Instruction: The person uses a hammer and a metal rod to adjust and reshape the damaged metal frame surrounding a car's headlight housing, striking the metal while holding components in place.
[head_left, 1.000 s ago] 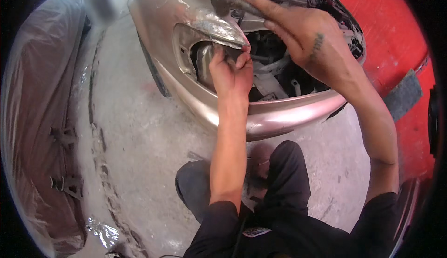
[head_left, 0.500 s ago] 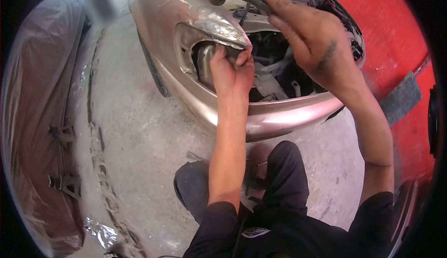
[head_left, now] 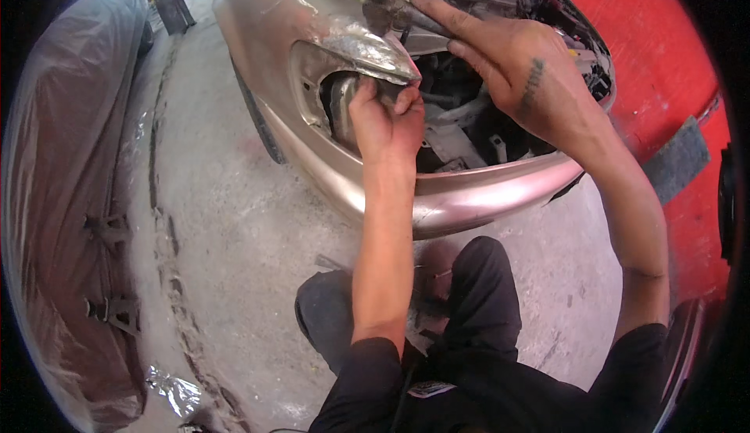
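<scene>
My right hand (head_left: 519, 66) grips the handle of a ball-peen hammer (head_left: 380, 5), its forefinger stretched along the shaft. The worn metal head hangs just over the dented, bare-metal edge of a beige car fender (head_left: 312, 11), near the headlight opening; whether it touches cannot be told. My left hand (head_left: 388, 124) reaches up into that opening, fingers curled beneath the fender's edge. Something dark shows between its fingers, but the sheet metal hides most of it. Below the opening curves the beige bumper (head_left: 469, 199).
Engine bay parts (head_left: 461, 132) show behind the bumper. At left stands a long form under plastic sheeting (head_left: 70, 160), with metal brackets beside it. A red surface (head_left: 664, 50) rises at right. A crack runs along the concrete floor (head_left: 226, 277); crumpled clear plastic (head_left: 173, 390) lies there.
The hammer head has come down from above toward the fender's edge, and my right hand has tilted with it. My left hand stays at nearly the same spot under the edge.
</scene>
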A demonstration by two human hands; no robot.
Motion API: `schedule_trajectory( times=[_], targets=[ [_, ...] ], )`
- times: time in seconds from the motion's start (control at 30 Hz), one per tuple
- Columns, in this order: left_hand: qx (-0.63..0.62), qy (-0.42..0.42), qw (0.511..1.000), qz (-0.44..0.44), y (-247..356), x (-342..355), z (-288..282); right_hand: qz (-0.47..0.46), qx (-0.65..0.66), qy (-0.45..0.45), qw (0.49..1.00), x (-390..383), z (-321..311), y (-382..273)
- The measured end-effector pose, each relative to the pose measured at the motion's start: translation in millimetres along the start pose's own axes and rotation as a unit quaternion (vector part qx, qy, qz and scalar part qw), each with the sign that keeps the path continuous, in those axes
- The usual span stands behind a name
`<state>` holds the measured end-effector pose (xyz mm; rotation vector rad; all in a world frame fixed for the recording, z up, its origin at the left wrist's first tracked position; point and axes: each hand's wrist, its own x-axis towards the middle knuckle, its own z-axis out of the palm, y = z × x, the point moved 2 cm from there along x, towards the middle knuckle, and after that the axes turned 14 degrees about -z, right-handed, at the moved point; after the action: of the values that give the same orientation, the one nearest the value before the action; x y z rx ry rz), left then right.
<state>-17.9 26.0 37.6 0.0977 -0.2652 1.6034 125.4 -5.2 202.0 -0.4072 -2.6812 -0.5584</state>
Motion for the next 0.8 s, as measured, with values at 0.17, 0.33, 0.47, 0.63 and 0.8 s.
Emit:
schedule_trajectory(
  times=[0.17,0.33,0.47,0.63,0.8],
  targets=[
    [-0.008,0.007,1.0,0.013,-7.4,-3.7,7.1,-0.055,0.008,0.121,0.991,3.1,-9.8,0.4],
    [-0.035,-0.012,0.999,-0.019,-7.8,1.0,-4.5,-0.041,-0.017,0.088,0.995,-3.0,-8.6,-11.6],
    [-0.026,0.012,1.0,-0.007,-2.1,-2.6,-0.2,0.011,-0.024,-0.027,0.999,2.3,-7.6,-12.9],
    [-0.031,0.012,0.999,0.004,-7.4,-2.9,2.2,-0.035,-0.016,0.085,0.996,-6.9,4.5,-1.4],
    [-0.022,0.022,0.999,-0.02,-3.4,-4.2,3.2,-0.022,-0.001,0.045,0.999,-2.6,-2.7,-2.0]
  ],
)
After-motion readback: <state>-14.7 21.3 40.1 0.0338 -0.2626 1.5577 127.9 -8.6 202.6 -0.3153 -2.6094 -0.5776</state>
